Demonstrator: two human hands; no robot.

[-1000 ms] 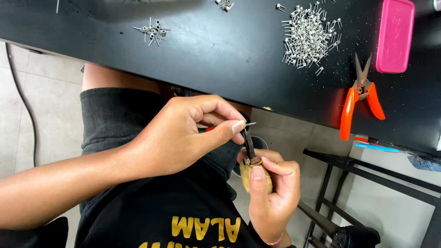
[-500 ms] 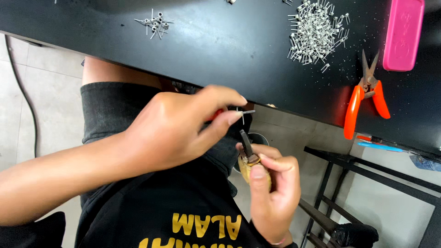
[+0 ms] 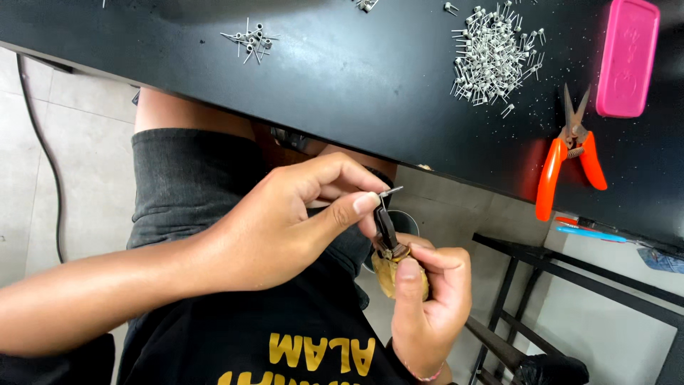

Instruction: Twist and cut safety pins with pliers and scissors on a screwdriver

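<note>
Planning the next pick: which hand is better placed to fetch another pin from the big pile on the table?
Probably left: the left hand only pinches a pin, while the right hand has its grip wrapped around the pliers.

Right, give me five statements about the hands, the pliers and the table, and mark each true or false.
1. The left hand pinches a small metal part at the tip of the pliers. True.
2. The right hand is empty. False: it grips the pliers by their yellowish handle.
3. The orange-handled snips lie on the black table, untouched. True.
4. The pink case sits in the person's lap. False: it lies on the table, above the snips in the picture.
5. The big pile of metal parts lies on the floor. False: it lies on the table, left of the pink case.
</note>
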